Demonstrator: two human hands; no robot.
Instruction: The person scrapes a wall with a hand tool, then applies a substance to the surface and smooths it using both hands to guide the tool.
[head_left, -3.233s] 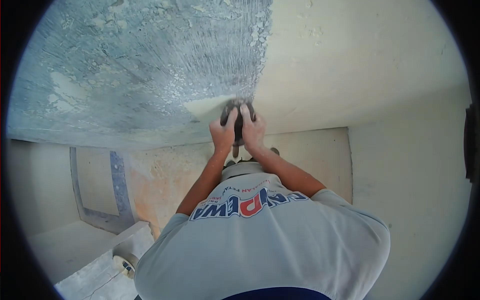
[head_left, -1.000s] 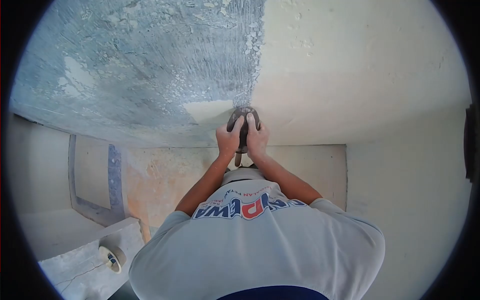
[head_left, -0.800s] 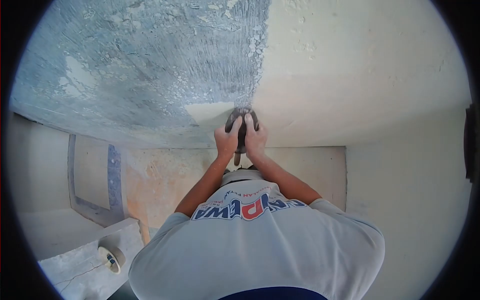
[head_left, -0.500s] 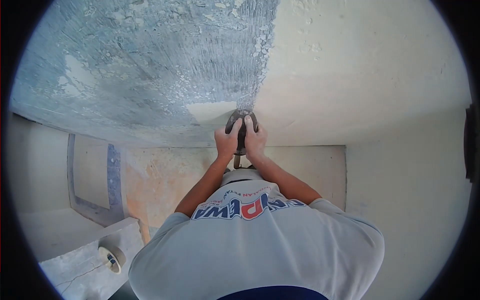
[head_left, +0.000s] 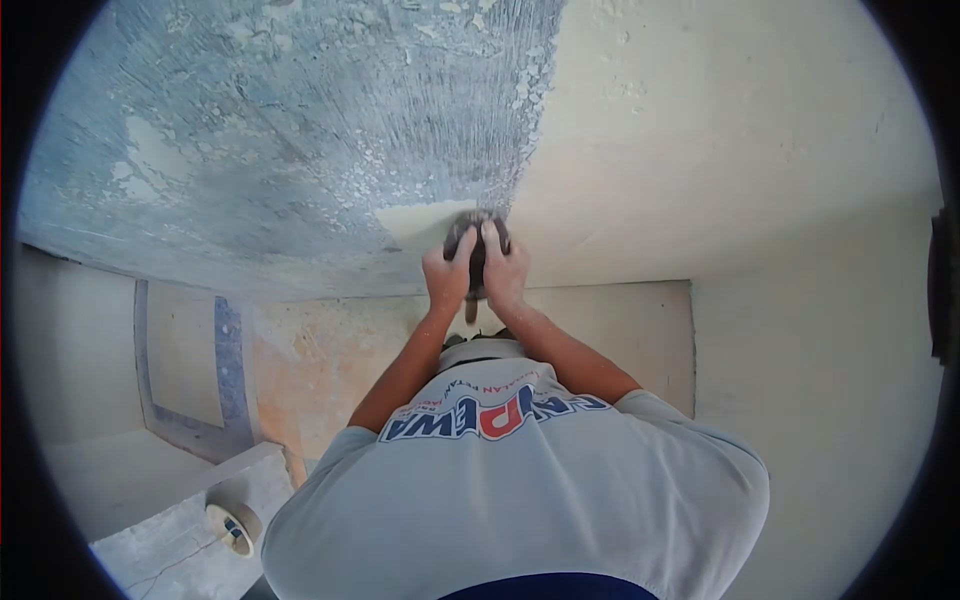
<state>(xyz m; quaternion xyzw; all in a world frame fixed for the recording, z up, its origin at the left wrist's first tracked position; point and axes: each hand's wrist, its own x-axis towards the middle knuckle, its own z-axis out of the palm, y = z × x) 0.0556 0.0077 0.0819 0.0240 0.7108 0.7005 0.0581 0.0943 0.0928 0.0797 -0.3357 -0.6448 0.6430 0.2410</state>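
Observation:
Both of my hands grip one dark, rounded tool (head_left: 478,262) from its two sides, thumbs along its top. My left hand (head_left: 446,272) is on its left side, and my right hand (head_left: 505,268) is on its right. The tool is up against the wall (head_left: 640,170), at the lower edge of a blue-grey, scraped-looking area (head_left: 330,130) and beside a smooth pale patch (head_left: 420,222). A short brownish piece (head_left: 471,312) sticks out below the tool. Pale dust shows on my fingers. The tool's underside is hidden.
At the lower left, a round pale container (head_left: 230,530) stands on a whitish ledge (head_left: 165,550). A blue-edged panel (head_left: 185,350) is at the left. The floor (head_left: 300,360) below has orange-brown stains. A dark object (head_left: 940,288) is at the far right edge.
Both my hands and the dark tool have moved slightly up and left along the wall. The container and ledge appear slightly shifted to the right in view.

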